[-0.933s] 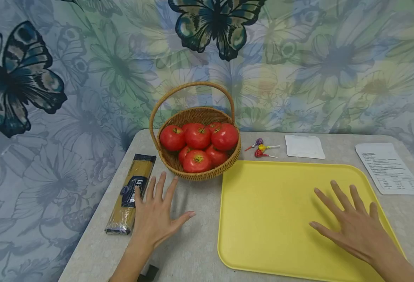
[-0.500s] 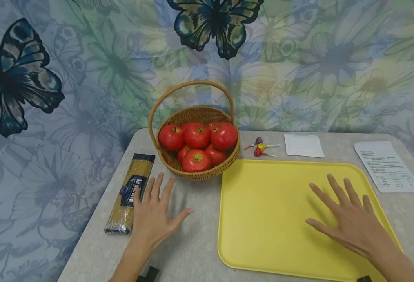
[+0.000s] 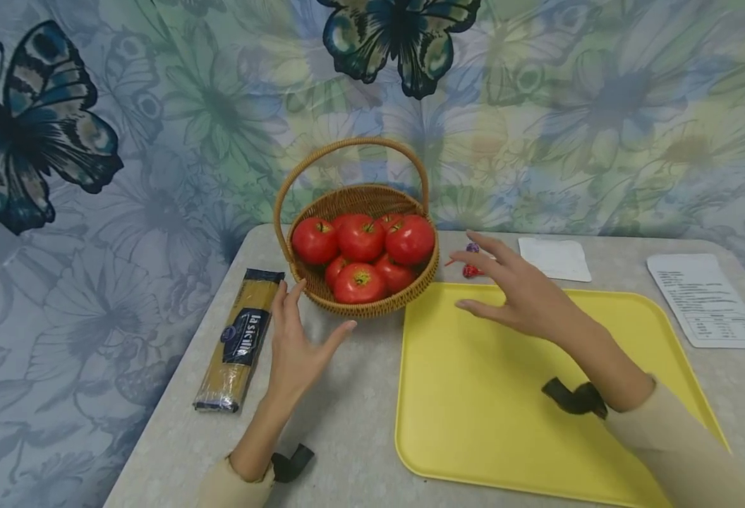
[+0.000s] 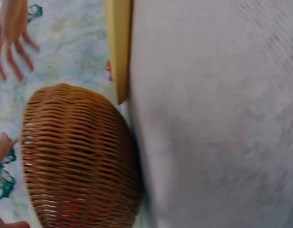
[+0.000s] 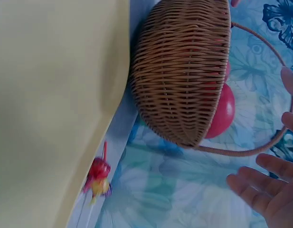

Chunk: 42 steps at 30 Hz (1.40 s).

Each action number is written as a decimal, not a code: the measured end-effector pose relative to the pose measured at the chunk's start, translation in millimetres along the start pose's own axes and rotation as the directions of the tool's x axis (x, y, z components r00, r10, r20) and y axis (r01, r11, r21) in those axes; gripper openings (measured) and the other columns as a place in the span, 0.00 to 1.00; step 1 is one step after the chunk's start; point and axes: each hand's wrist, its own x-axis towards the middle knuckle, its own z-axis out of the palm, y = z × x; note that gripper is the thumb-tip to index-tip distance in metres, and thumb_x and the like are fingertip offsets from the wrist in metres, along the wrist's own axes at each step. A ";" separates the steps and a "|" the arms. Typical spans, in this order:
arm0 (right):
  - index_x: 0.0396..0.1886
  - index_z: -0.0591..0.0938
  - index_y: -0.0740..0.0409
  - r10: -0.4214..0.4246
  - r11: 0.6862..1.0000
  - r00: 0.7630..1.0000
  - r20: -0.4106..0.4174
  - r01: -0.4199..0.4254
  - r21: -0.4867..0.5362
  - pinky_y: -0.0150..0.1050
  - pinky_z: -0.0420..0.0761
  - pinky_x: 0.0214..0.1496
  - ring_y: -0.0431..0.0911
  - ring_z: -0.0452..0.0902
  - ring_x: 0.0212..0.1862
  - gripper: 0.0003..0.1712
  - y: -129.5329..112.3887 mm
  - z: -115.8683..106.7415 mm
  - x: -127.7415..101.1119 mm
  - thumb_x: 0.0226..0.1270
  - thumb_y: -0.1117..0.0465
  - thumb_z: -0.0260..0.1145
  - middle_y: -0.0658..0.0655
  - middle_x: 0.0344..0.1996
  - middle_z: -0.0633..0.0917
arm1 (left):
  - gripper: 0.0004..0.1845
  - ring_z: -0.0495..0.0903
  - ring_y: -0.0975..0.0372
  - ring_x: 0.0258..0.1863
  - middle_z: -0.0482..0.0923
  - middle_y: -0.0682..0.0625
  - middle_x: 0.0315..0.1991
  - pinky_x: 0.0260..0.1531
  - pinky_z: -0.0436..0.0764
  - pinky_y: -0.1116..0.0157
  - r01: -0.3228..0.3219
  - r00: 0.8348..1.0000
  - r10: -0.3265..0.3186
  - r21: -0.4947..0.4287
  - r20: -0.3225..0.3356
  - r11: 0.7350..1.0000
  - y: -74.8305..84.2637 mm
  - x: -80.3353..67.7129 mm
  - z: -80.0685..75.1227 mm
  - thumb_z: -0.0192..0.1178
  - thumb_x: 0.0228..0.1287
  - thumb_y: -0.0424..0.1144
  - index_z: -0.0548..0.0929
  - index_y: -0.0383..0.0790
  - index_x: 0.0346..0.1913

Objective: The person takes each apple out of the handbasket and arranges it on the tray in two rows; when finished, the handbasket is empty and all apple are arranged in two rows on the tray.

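Observation:
A wicker basket [image 3: 372,307] with a tall handle holds several red tomatoes [image 3: 360,283] at the back of the table. My left hand [image 3: 299,346] hovers at the basket's front left, fingers extended, holding nothing. On the other side, my right hand [image 3: 528,293] is over the back of the yellow tray [image 3: 474,409], its spread fingers pointing toward the basket. It holds nothing and partly covers the lollipops [image 3: 471,270]. In the right wrist view the basket [image 5: 184,71] stands apart from the right fingers [image 5: 250,187]. The left wrist view shows the basket's woven side [image 4: 80,152] close by.
A long pack of spaghetti [image 3: 239,342] lies left of my left hand. Behind the tray is a white packet [image 3: 555,259], and a printed white pouch [image 3: 709,302] lies at the right. A patterned cloth wall [image 3: 220,127] rises behind the table.
My right hand has moved left and away from me, from the tray's right side toward the basket. The left hand has shifted slightly right and forward. The basket has stayed put.

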 end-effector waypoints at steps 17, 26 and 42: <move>0.61 0.75 0.50 0.057 0.970 0.998 -0.024 -0.050 0.237 0.55 0.81 0.58 0.55 0.73 0.59 0.39 22.9 51.6 107.6 0.50 0.48 0.80 0.59 0.59 0.73 | 0.43 0.63 0.46 0.69 0.56 0.32 0.69 0.55 0.78 0.41 0.021 0.997 -0.048 -0.399 -0.058 0.917 -1.1 6.7 20.4 0.78 0.47 0.34 0.64 0.28 0.63; 0.60 0.74 0.49 0.113 0.977 0.994 0.006 -0.113 0.180 0.57 0.80 0.57 0.57 0.72 0.60 0.37 15.1 60.1 113.6 0.50 0.50 0.79 0.60 0.60 0.73 | 0.40 0.62 0.41 0.70 0.56 0.29 0.68 0.54 0.78 0.40 -0.012 0.998 -0.020 -0.440 -0.067 0.898 13.6 7.8 10.9 0.76 0.48 0.29 0.64 0.24 0.61; 0.56 0.76 0.52 0.107 0.975 0.993 -0.042 -0.096 0.201 0.55 0.81 0.59 0.55 0.74 0.58 0.34 12.7 60.9 114.0 0.50 0.55 0.80 0.59 0.58 0.76 | 0.40 0.60 0.45 0.71 0.54 0.30 0.69 0.55 0.78 0.42 0.047 0.997 -0.065 -0.428 -0.029 0.903 10.2 7.2 8.6 0.76 0.48 0.29 0.63 0.28 0.62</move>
